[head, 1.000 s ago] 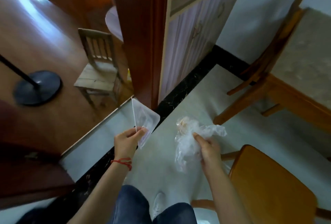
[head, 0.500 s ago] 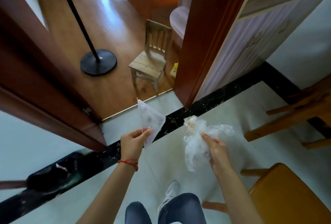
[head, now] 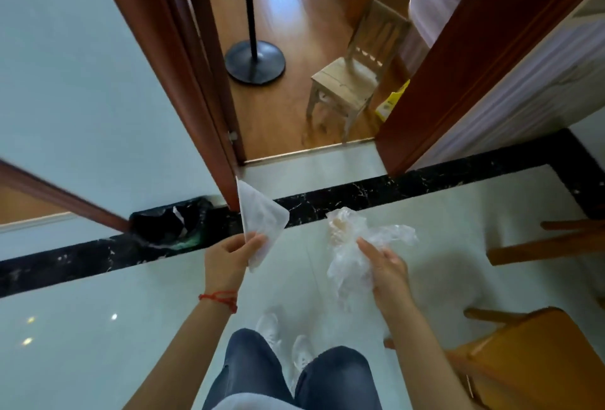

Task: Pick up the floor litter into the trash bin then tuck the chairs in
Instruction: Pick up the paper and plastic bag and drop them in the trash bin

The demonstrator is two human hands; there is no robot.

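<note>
A big orange chair (head: 537, 357) stands at the lower right. A small wooden chair (head: 352, 70) sits past the doorway. A dark bin (head: 173, 224), blurry and maybe lined with a black bag, waits by the wall. The right hand (head: 388, 270) squeezes a crumpled clear bag (head: 352, 246). The left hand (head: 229, 257) pinches a flat white wrapper (head: 262, 221), which sticks up above its grip.

Pale tiled floor (head: 98, 327), black-lined trash bin (head: 173, 224), orange chair (head: 537, 357)
</note>
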